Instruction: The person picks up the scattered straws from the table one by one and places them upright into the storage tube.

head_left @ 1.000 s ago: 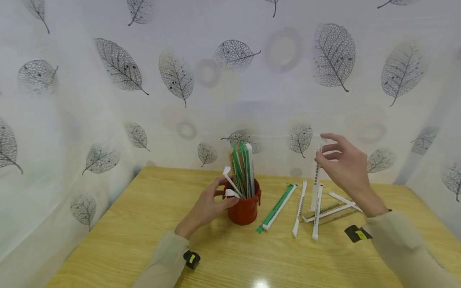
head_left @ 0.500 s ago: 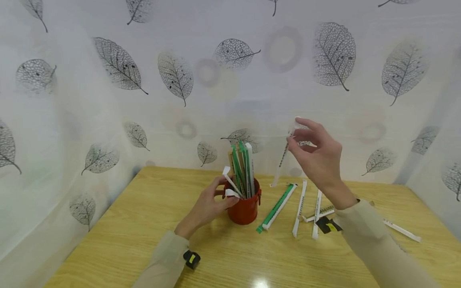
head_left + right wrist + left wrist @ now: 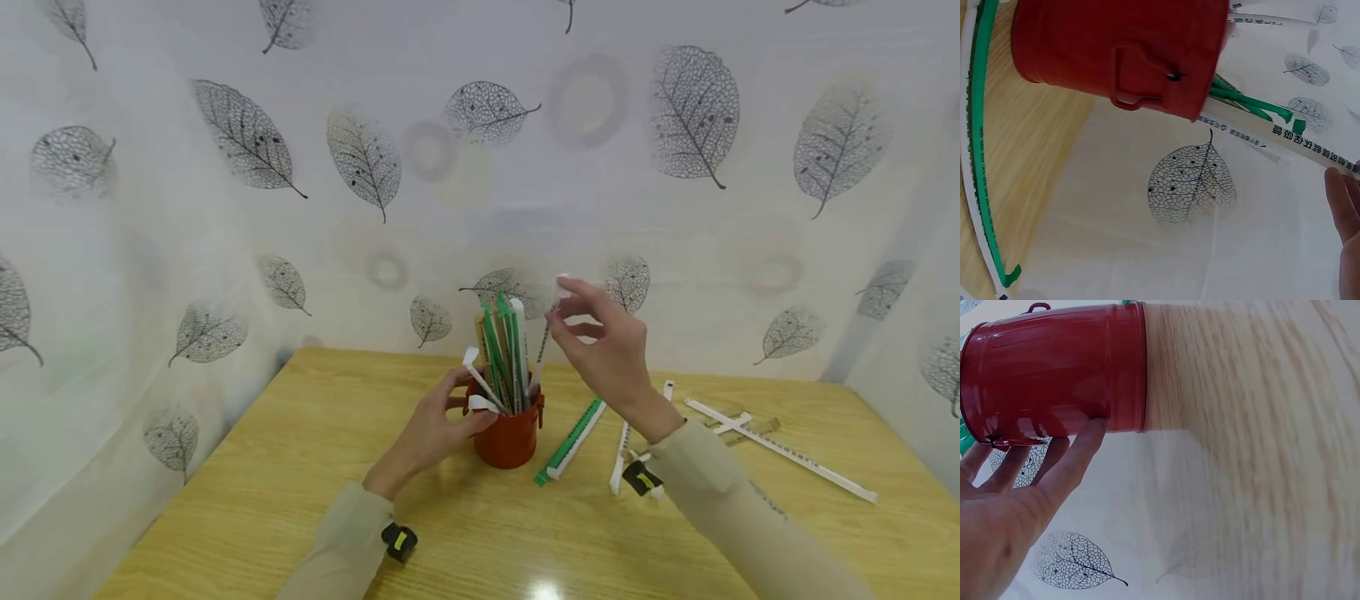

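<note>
A small red bucket [image 3: 507,443] stands upright on the table, holding several paper-wrapped straws [image 3: 501,354] in white, green and brown. My left hand [image 3: 431,425] holds its left side, thumb in front near the rim and fingers round the side; in the left wrist view the fingers [image 3: 1079,453] touch the red wall. With thumb and fingers, my right hand [image 3: 603,346] pinches a white wrapped straw [image 3: 543,346] near its top. That straw slants down to the bucket's right rim, its lower end at the mouth. In the right wrist view, the held straw [image 3: 1310,149] reaches toward the opening.
Right of the bucket lie a green straw [image 3: 573,442] and a white one side by side. Farther right, more wrapped straws [image 3: 795,454] lie crossed, partly hidden by the right forearm. A leaf-patterned curtain [image 3: 510,208] hangs behind the wooden table [image 3: 300,467].
My right hand has carried the white straw leftward from above the loose straws, then down to the bucket's mouth. My left hand has stayed on the bucket.
</note>
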`<state>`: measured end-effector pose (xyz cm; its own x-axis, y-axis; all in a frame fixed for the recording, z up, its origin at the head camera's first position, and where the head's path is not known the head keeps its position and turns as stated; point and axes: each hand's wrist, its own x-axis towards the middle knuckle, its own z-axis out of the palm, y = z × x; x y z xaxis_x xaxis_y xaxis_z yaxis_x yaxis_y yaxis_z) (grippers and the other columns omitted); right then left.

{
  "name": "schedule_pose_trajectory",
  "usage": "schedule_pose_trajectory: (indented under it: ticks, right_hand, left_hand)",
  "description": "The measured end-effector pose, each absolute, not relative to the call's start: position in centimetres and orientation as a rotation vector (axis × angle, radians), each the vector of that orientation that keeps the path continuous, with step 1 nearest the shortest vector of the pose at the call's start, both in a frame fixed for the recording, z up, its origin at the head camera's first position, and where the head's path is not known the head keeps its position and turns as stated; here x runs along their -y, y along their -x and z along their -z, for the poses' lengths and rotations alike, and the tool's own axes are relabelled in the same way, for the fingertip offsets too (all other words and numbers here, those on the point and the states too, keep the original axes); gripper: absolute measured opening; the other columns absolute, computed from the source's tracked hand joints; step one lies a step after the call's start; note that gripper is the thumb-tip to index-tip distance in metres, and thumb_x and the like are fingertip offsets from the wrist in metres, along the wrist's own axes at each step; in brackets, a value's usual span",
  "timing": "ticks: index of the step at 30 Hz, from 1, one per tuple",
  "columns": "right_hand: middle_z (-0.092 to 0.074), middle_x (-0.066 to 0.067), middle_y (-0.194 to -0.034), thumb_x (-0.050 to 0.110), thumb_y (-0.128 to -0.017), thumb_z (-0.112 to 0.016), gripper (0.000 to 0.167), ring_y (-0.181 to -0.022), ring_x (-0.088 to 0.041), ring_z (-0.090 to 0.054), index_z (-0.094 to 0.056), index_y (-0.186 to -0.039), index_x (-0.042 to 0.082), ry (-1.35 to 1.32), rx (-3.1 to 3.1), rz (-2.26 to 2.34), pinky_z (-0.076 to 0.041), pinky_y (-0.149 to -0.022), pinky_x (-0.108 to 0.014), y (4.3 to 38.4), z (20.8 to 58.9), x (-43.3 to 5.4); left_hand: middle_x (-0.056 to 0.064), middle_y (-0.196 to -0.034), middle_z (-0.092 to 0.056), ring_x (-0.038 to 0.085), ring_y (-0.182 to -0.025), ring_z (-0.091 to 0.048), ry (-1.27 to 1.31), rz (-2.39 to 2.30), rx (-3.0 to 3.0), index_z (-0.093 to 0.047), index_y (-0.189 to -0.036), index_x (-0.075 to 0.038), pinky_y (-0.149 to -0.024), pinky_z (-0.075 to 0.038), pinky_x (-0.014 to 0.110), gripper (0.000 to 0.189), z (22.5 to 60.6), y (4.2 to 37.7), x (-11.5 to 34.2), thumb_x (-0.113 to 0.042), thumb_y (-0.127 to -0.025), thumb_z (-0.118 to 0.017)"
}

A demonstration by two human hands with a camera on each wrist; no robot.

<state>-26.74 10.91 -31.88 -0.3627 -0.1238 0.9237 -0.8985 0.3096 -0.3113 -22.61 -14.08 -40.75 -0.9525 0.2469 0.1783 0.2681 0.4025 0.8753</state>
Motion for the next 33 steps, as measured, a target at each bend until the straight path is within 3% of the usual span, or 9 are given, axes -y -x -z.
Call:
schedule_pose_trajectory:
  ticks: [4, 19, 33]
  right_hand:
    - [-0.075, -0.017, -0.092, -0.015, -0.079, -0.075, 0.049, -0.08, -0.027, -0.073, -0.064, -0.126, -0.005, -0.939, 1.737, -1.132, -0.058, -0.072, -0.013, 27.1, 33.2, -10.8]
    - [-0.075, -0.012, -0.094, -0.012, -0.082, -0.076, 0.05, -0.082, -0.024, -0.074, -0.064, -0.129, 0.001, -1.013, 1.93, -1.14, -0.063, -0.064, -0.027, 26.9, 37.1, -9.9]
    - [-0.075, -0.017, -0.107, -0.01, -0.086, -0.073, 0.05, -0.091, -0.026, -0.075, -0.063, -0.134, -0.001, -1.098, 1.967, -1.169, -0.063, -0.071, -0.026, 27.0, 37.8, -11.1]
  left_hand:
    - [0.003, -0.148, -0.053, 0.036, -0.126, -0.062, 0.475, 1.641, 2.617, -0.046, -0.147, -0.037, -0.097, -0.058, 0.049, 0.061, 40.8, 22.6, 14.1, -0.035, -0.093, -0.075]
    - [0.002, -0.149, -0.052, 0.036, -0.129, -0.06, 0.457, 1.655, 2.627, -0.046, -0.147, -0.036, -0.099, -0.058, 0.051, 0.061, 40.7, 22.4, 14.1, -0.038, -0.093, -0.075]
    - [0.002, -0.149, -0.052, 0.034, -0.128, -0.062, 0.453, 1.648, 2.625, -0.047, -0.148, -0.034, -0.095, -0.059, 0.046, 0.062, 40.8, 22.7, 14.1, -0.037, -0.093, -0.075]
